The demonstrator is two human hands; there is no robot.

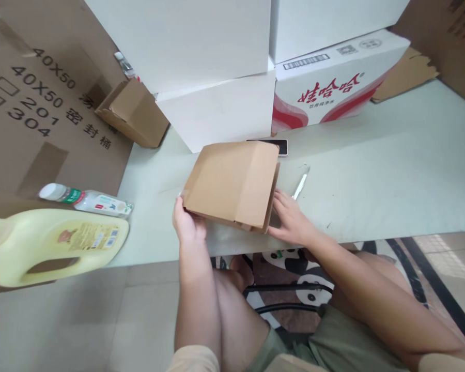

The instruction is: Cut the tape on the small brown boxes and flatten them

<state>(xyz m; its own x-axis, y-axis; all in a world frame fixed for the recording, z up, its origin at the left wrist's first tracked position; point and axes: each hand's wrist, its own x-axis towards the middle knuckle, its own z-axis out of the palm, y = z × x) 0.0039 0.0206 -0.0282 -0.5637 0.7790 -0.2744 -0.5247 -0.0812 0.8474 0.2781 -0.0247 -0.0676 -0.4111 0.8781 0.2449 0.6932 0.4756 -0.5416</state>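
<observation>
A flattened brown cardboard box (222, 178) is tilted up at the table's front edge, between my two hands. My left hand (188, 219) is closed around its lower left corner; most of those fingers are hidden behind the cardboard. At the right edge, where layered flaps stand slightly apart, my right hand (290, 217) touches the box, its fingertips partly out of sight. A slim white pen-like tool (301, 185) lies just beyond the right hand. Behind the cardboard, a phone (282, 147) is partly covered.
White cartons (217, 111) are stacked at the back, one with red lettering (329, 93). A small brown box (139, 113) leans beside a big printed carton (42, 119) at left. A plastic bottle (96, 200) and a yellow jug (89, 240) lie near the left edge of the table (372, 175).
</observation>
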